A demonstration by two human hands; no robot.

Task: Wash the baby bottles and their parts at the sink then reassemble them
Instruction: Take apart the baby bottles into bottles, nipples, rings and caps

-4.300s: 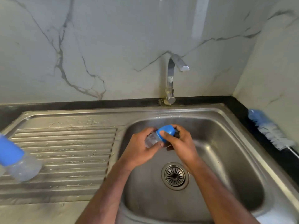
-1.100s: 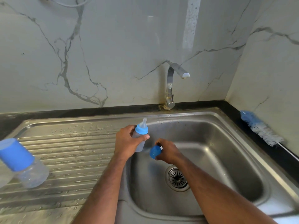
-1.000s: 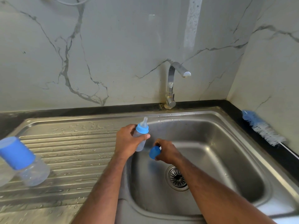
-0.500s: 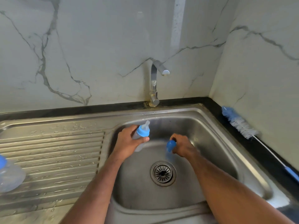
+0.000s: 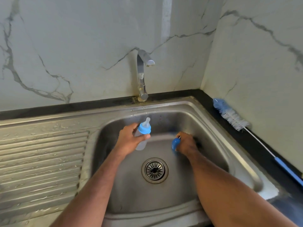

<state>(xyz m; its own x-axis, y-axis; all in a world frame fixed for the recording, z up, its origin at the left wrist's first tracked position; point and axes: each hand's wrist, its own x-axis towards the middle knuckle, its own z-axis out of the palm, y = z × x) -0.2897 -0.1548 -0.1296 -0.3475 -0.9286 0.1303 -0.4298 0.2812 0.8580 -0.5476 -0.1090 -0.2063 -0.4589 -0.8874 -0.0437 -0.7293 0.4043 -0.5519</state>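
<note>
1. While both forearms reach in from the bottom edge, the drain strainer (image 5: 155, 170) sits nearest, in the basin floor of the steel sink (image 5: 218, 126).
2. Left hand (image 5: 129, 140) wraps thumb and fingers round the clear baby bottle (image 5: 142, 139), held roughly upright, tilted slightly right, over the basin's left side. Blue collar and clear teat are on top.
3. Right hand (image 5: 186, 144), fingers curled, grips the blue cap (image 5: 175, 143) low over the basin, right of the bottle, apart from it. Whether the cap touches the basin: can't tell.
4. Ribbed draining board (image 5: 41, 161) on the left, wet with droplets.
5. Bottle brush (image 5: 229, 114) lies on the black counter strip along the right wall, bristles at the far end, blue handle toward the camera.
6. Tap (image 5: 142, 74) stands behind the sink rim, spout over the basin; no water visible running.
7. Marble-look wall (image 5: 82, 46) at the back.
</note>
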